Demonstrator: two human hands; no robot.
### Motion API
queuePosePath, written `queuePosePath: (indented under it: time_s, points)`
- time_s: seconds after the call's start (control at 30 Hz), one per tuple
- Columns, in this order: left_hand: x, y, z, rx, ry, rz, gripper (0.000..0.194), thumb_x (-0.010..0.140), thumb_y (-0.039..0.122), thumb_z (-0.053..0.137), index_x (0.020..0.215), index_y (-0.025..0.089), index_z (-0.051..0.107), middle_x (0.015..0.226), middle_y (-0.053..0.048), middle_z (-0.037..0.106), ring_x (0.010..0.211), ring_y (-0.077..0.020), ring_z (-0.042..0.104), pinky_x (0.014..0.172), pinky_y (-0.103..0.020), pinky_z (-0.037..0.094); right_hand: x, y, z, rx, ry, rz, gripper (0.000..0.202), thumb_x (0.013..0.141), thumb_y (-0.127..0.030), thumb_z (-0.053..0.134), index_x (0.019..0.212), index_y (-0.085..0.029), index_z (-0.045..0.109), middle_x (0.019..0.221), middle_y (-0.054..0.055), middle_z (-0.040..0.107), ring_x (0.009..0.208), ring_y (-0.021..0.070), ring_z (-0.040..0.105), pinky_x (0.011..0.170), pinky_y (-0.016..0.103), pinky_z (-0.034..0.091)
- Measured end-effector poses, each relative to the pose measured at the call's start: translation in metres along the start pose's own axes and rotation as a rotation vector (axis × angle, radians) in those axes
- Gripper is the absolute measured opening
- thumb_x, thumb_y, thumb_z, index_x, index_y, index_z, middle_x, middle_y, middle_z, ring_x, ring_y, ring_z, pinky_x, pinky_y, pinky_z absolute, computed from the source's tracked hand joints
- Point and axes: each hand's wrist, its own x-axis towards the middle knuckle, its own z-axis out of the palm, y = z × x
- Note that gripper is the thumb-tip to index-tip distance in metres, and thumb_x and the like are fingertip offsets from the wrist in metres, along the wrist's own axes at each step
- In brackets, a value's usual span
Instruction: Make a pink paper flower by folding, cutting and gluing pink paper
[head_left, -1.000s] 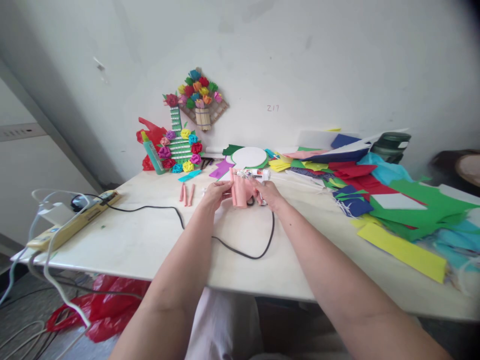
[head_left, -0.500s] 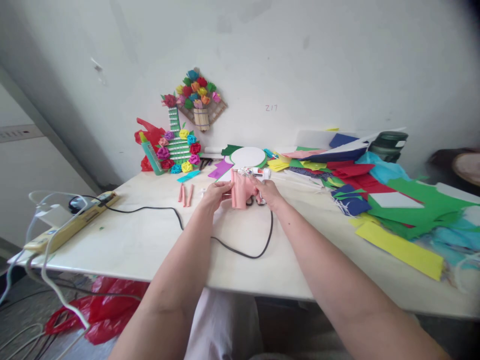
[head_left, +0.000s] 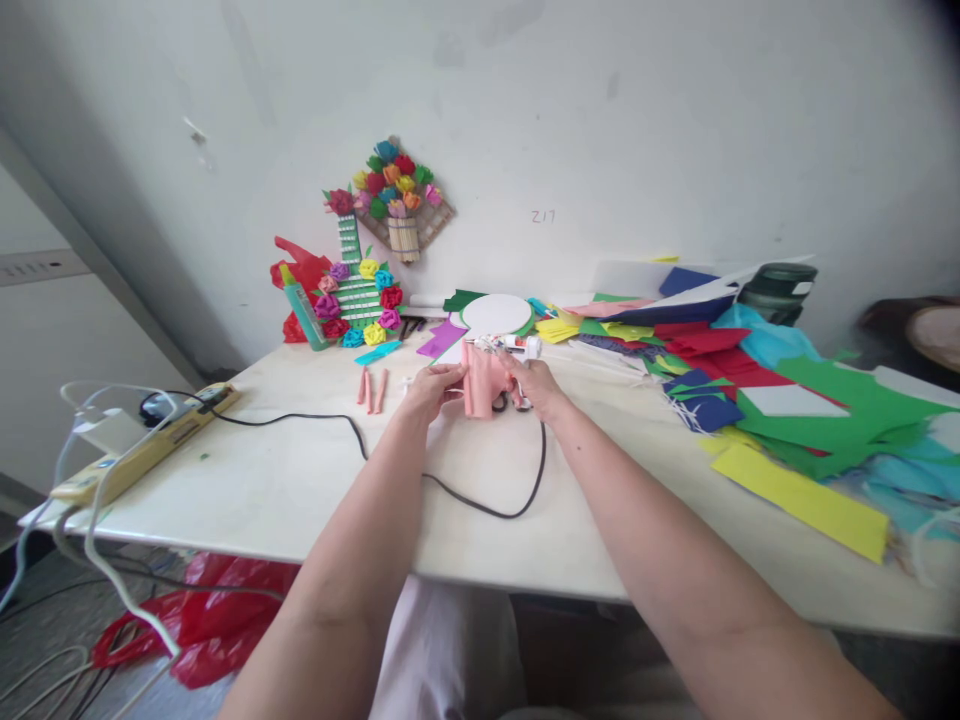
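Note:
A curled piece of pink paper (head_left: 478, 388) is held between my two hands above the middle of the table. My left hand (head_left: 437, 388) pinches its left edge. At its right side, my right hand (head_left: 534, 385) has its fingers closed on the same paper. Dark scissor handles (head_left: 501, 402) show partly behind the paper, and a white tool or tube (head_left: 531, 347) lies just beyond it. Several rolled pink paper pieces (head_left: 380, 390) lie to the left of my left hand.
A black cable (head_left: 502, 515) loops across the table (head_left: 300, 510) below my hands. A power strip (head_left: 142, 450) is at left, a glue bottle (head_left: 304, 312) and flower-covered guitar (head_left: 358, 290) behind. Coloured sheets (head_left: 810, 400) pile at right.

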Motion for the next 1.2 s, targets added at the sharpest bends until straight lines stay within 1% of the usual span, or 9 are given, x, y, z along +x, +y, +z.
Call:
queuePosePath:
  time_s: [0.37,0.53,0.87,1.2]
  points:
    - [0.0004,0.0014,0.0000,-0.010,0.025,0.014,0.032,0.053,0.037,0.078,0.068,0.012,0.065,0.062,-0.004,0.061,0.058,-0.0118,0.055,0.058,-0.025,0.043,0.0007,0.0024,-0.0003,-0.031,-0.055,0.006,0.049,0.064,-0.061,0.061,0.052,-0.016,0.048,0.041,-0.002,0.049,0.026,0.0055,0.037,0.026,0.019,0.026]
    - [-0.0003,0.0007,-0.0011,-0.022,-0.001,0.039,0.032,0.056,0.038,0.076,0.070,0.012,0.065,0.063,-0.005,0.062,0.060,-0.0133,0.057,0.061,-0.027,0.043,0.0011,0.0039,0.0001,-0.044,-0.068,0.003,0.048,0.066,-0.060,0.060,0.052,-0.015,0.049,0.040,-0.002,0.049,0.026,0.0054,0.038,0.026,0.019,0.026]
    - [0.0006,0.0010,-0.0008,-0.062,0.013,0.051,0.032,0.056,0.036,0.075,0.074,0.012,0.066,0.067,-0.006,0.064,0.067,-0.0160,0.060,0.063,-0.028,0.045,0.0003,0.0034,0.0026,-0.070,-0.074,0.011,0.048,0.067,-0.060,0.059,0.050,-0.016,0.049,0.040,-0.001,0.049,0.026,0.0056,0.038,0.026,0.019,0.027]
    - [0.0019,-0.0007,-0.0019,-0.089,0.039,0.079,0.034,0.056,0.035,0.076,0.078,0.011,0.066,0.073,-0.007,0.065,0.066,-0.0151,0.059,0.064,-0.029,0.046,-0.0012,0.0031,0.0039,-0.069,-0.094,0.021,0.049,0.067,-0.059,0.059,0.048,-0.015,0.048,0.040,-0.002,0.047,0.025,0.0049,0.037,0.025,0.019,0.026]
